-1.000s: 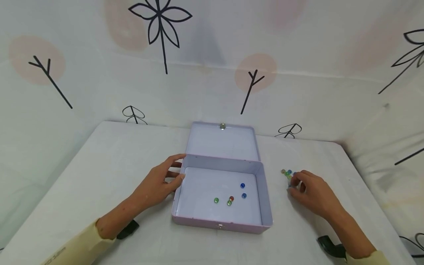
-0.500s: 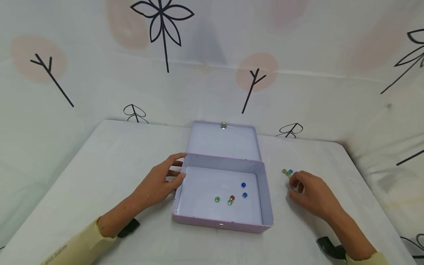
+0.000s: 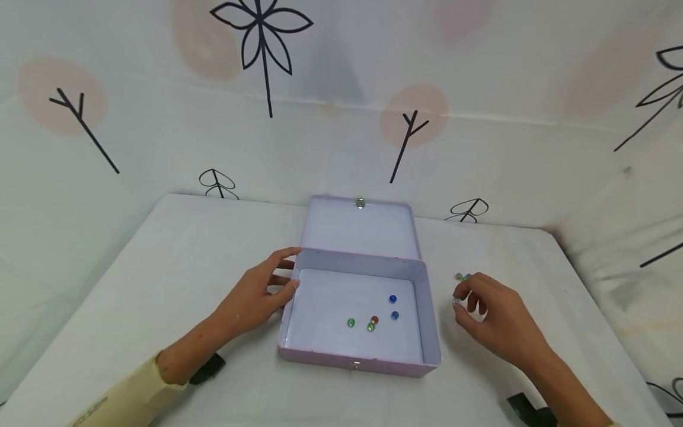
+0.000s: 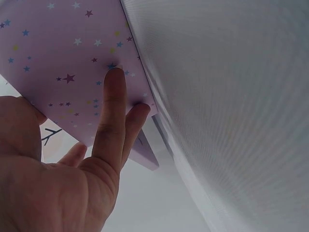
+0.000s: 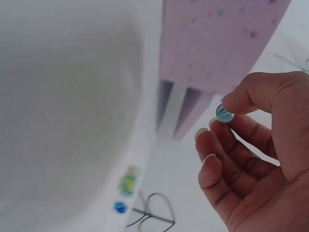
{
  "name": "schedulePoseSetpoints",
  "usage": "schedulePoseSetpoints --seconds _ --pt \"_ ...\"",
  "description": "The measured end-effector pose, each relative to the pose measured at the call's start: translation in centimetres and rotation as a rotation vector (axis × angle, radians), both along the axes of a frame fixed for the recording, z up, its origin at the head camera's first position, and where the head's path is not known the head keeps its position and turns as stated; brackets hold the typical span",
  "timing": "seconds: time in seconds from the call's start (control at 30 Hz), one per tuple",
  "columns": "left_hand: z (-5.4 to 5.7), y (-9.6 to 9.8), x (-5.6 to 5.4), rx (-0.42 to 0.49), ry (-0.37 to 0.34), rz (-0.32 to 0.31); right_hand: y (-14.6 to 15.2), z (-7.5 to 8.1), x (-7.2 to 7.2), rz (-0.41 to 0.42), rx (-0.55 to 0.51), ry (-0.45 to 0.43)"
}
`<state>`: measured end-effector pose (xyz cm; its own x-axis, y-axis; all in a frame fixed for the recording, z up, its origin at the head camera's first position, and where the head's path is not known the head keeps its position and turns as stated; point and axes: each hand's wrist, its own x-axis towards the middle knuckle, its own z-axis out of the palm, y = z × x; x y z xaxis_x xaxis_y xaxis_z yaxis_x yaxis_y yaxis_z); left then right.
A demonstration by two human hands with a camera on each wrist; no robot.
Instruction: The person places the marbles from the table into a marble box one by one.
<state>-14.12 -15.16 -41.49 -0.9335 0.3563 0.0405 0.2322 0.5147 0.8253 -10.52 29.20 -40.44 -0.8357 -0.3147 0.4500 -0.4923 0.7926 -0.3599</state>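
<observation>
A pale purple metal box (image 3: 358,368) stands with its lid (image 3: 358,228) folded back. Inside lie several glass marbles: dark blue ones (image 3: 392,299), green ones (image 3: 350,322) and a red one. My left hand (image 3: 259,295) rests against the box's left side, thumb and index fingertip at the rim. In the left wrist view two straight fingers (image 4: 111,111) touch the star-printed outer wall. To the right of the box, my right hand (image 3: 501,320) pinches a clear marble with blue streaks (image 5: 225,114) between thumb and index finger, above the table.
A small cluster of marbles (image 3: 459,276) lies on the white-covered table (image 3: 213,237) right of the box, partly hidden by the right hand. A patterned cloth (image 3: 331,148) hangs behind. Dark wrist devices (image 3: 207,369) show below both forearms.
My right hand has lifted the clear marble from the cluster and moved slightly left toward the box. The left hand and box have stayed in place.
</observation>
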Motion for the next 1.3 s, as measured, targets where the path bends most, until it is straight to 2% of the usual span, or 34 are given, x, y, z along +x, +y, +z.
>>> schedulePoseSetpoints --seconds 0.2,0.37,0.53,0.7,0.83,1.3 --pt "0.0 0.1 0.0 -0.001 0.002 -0.002 -1.7 1.1 1.4 0.048 -0.031 0.014" --pt "0.0 0.0 0.1 0.014 0.000 -0.006 -3.1 1.8 2.4 0.075 -0.038 -0.035" --pt "-0.1 0.0 0.1 0.017 0.006 -0.017 -4.0 1.8 3.1 0.117 -0.055 -0.072" --pt "-0.1 0.0 0.0 0.004 0.013 -0.011 -4.3 1.6 3.2 0.184 -0.072 -0.069" --pt "-0.1 0.0 0.0 0.001 0.017 -0.011 -4.4 1.5 3.2 0.203 -0.067 -0.086" --pt "0.0 0.0 0.1 -0.002 0.012 -0.005 -4.4 1.6 3.1 0.172 -0.067 -0.088"
